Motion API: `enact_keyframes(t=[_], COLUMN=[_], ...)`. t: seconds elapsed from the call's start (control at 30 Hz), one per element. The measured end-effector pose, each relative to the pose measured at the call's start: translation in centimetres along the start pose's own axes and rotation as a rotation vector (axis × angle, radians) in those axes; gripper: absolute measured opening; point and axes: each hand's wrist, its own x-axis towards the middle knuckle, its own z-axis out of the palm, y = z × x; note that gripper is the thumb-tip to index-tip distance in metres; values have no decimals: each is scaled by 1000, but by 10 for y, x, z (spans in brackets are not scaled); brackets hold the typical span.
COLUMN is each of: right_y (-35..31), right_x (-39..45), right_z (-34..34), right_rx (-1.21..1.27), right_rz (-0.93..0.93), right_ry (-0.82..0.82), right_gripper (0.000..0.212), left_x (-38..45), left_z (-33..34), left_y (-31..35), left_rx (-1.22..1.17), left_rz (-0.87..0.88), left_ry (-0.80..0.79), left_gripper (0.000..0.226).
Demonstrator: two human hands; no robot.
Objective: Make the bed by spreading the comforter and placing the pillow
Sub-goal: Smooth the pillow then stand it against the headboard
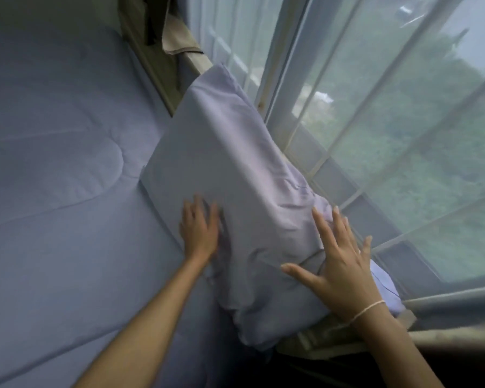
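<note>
A pale lilac pillow [230, 169] leans against the window side of the bed, its lower edge resting on the blue-grey quilted comforter [53, 177], which lies spread flat across the mattress. My left hand [199, 228] lies flat on the pillow's front face, fingers together and pointing up. My right hand [339, 259] presses on the pillow's near right corner with its fingers spread; a thin cord is around that wrist. Neither hand grips the fabric.
A large window with white bars [375, 121] runs along the right, greenery outside. A wooden bed frame edge [157, 71] and a beige cloth [177, 37] sit at the far end. A ledge [445, 306] lies below the window.
</note>
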Motion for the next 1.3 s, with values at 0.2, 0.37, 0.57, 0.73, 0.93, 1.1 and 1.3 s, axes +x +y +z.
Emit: enact_keyframes(t=[0.2, 0.37, 0.57, 0.73, 0.93, 1.1, 1.3], right_y=[32, 44, 73, 63, 44, 50, 43], right_x=[-33, -46, -74, -85, -62, -45, -96], right_z=[-8, -7, -26, -16, 1, -6, -68], right_rx=[19, 130, 121, 7, 105, -115, -296], right_rz=[156, 206, 335, 388, 405, 366, 445], right_ry=[-203, -169, -51, -107, 32, -89, -292], right_gripper=[123, 96, 65, 62, 91, 51, 40], left_x=[122, 164, 179, 154, 2, -168, -199], left_z=[-37, -31, -16, -24, -14, 21, 39], left_y=[139, 168, 187, 183, 66, -50, -51], left_rx=[125, 501, 121, 125, -227, 129, 430], left_rz=[147, 36, -38, 164, 443, 534, 645], left_ry=[227, 79, 306, 212, 316, -277, -367], left_gripper=[66, 67, 48, 30, 11, 17, 38])
